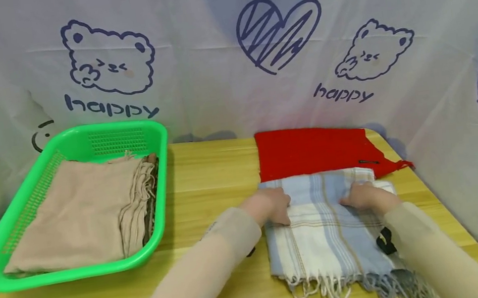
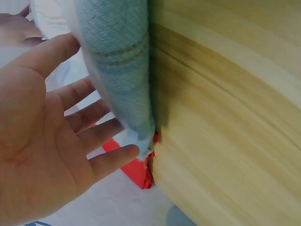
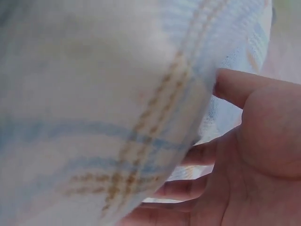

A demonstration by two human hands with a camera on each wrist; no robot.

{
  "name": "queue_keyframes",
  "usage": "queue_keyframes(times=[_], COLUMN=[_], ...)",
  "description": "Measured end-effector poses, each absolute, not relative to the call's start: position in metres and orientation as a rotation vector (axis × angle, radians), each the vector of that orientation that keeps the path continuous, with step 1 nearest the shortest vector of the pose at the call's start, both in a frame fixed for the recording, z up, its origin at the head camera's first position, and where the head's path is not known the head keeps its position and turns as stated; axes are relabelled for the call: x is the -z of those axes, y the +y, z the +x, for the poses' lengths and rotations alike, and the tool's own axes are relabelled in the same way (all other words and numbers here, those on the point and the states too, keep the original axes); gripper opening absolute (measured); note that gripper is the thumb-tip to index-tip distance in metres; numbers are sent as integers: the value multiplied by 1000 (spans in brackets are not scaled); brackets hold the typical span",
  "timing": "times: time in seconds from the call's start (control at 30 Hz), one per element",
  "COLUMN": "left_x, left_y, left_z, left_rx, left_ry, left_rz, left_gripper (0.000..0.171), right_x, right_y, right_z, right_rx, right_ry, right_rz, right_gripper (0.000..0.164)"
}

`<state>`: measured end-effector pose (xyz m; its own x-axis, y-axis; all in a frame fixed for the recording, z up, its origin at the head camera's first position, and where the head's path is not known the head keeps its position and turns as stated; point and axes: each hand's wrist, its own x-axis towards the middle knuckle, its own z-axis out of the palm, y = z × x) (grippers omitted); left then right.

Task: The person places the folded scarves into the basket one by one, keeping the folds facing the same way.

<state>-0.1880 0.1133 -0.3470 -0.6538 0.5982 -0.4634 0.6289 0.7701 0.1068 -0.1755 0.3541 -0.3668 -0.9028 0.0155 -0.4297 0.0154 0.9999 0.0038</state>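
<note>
A folded plaid scarf [image 1: 327, 223] in white, light blue and tan lies on the table, its fringe hanging toward the near side. My left hand [image 1: 272, 207] rests at the scarf's left edge. In the left wrist view, that hand's fingers [image 2: 101, 162] are spread and fairly straight, with the tips against the fabric's side. My right hand [image 1: 367, 197] touches the scarf's upper right part. The right wrist view shows its thumb [image 3: 230, 87] stretched out at the cloth's edge, while the other fingertips are hidden by the fabric.
Behind the scarf lies a folded red cloth [image 1: 313, 151], its front edge meeting the plaid. On the left stands a green plastic basket [image 1: 164, 195] holding folded beige cloth [image 1: 79, 217] and a darker one beneath. A printed curtain [image 1: 201, 73] hangs around the wooden table [image 1: 206, 174].
</note>
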Motion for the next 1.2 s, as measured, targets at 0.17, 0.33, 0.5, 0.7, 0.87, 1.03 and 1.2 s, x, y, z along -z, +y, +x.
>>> queue_keyframes(times=[0.17,0.33,0.5,0.7,0.87,1.03,1.2], left_x=[341,334,330,330,326,326,336], left_y=[114,106,101,94,88,83,78], left_z=[-188,-192,-195,-195,-195,-198,-207], left_rx=[145,159,140,105,102,80,44], left_ry=[2478,2457,2423,2396,2375,2399,2592], left_rz=[903,857,854,797,668,576,701], left_gripper=[51,28,15,18,18,17,16], right_x=[363,364,354,350,357,355,352], right_y=[347,331,334,337,316,309,329], right_z=[-173,-172,-172,-169,-170,-172,-169], right_rx=[34,32,175,344,307,338,317], right_ry=[2670,2679,2624,2536,2585,2601,2647], right_rz=[53,68,91,97,36,-6,92], right_gripper=[65,67,71,71,79,79,86])
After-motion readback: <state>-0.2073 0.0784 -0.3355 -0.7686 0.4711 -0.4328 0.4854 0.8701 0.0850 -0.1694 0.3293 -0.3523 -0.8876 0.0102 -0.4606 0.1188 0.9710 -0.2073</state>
